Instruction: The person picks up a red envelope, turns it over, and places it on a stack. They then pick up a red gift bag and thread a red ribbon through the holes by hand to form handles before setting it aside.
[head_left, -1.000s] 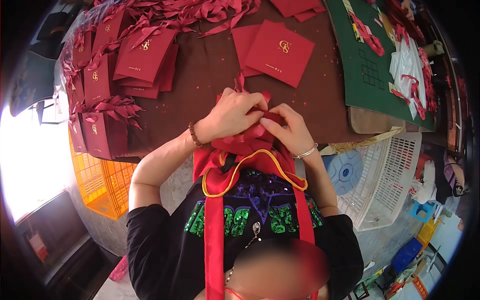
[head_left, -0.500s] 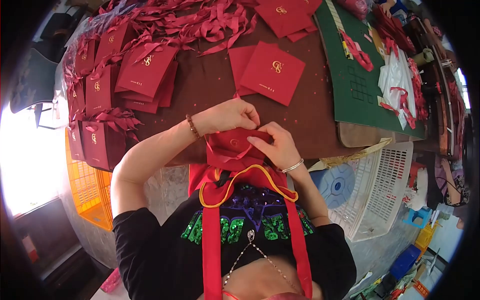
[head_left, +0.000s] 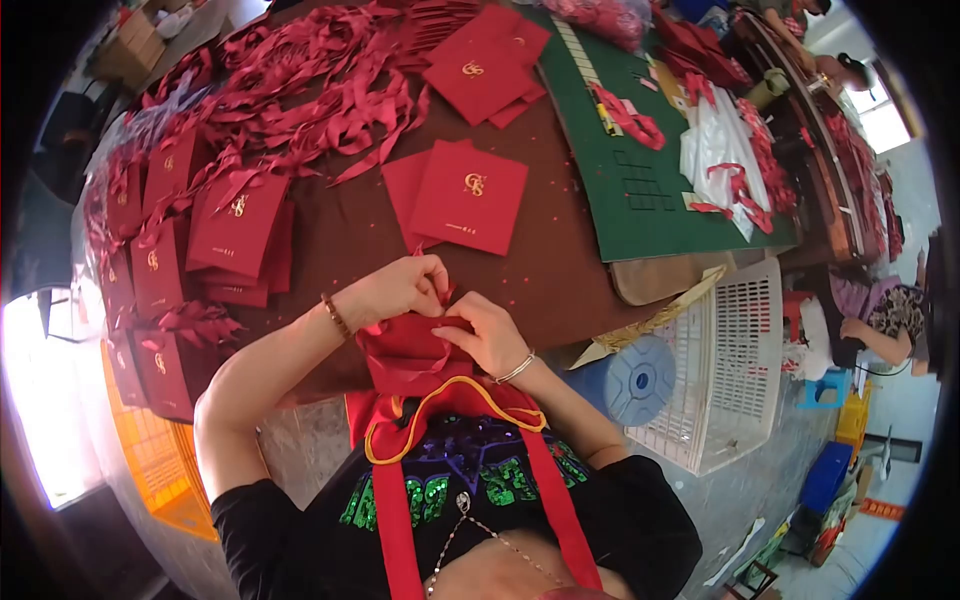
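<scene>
A dark red paper bag (head_left: 392, 352) stands at the table's near edge, against the red apron. Over its upper rim my left hand (head_left: 402, 292), with a beaded bracelet on the wrist, is closed in a pinch on a thin red ribbon (head_left: 447, 297). Just to the right, my right hand (head_left: 488, 338) has thumb and fingers pinched together at the same ribbon, close above the bag. Loose ribbon hangs across the bag's front. The fingertips partly hide the ribbon. Flat red bags (head_left: 470, 198) with a gold logo lie beyond my hands.
Finished-looking bags with ribbons (head_left: 160, 262) stand at left. A ribbon heap (head_left: 300, 85) covers the far left. A green cutting mat (head_left: 640, 190) lies at right. Below the table are a blue stool (head_left: 642, 380), a white basket (head_left: 740, 370) and an orange crate (head_left: 150, 450). Other people are at right.
The view has shifted, so the table's things appear further left and lower. My right thumb has moved off the bag's front up to the ribbon, nearer my left fingertips.
</scene>
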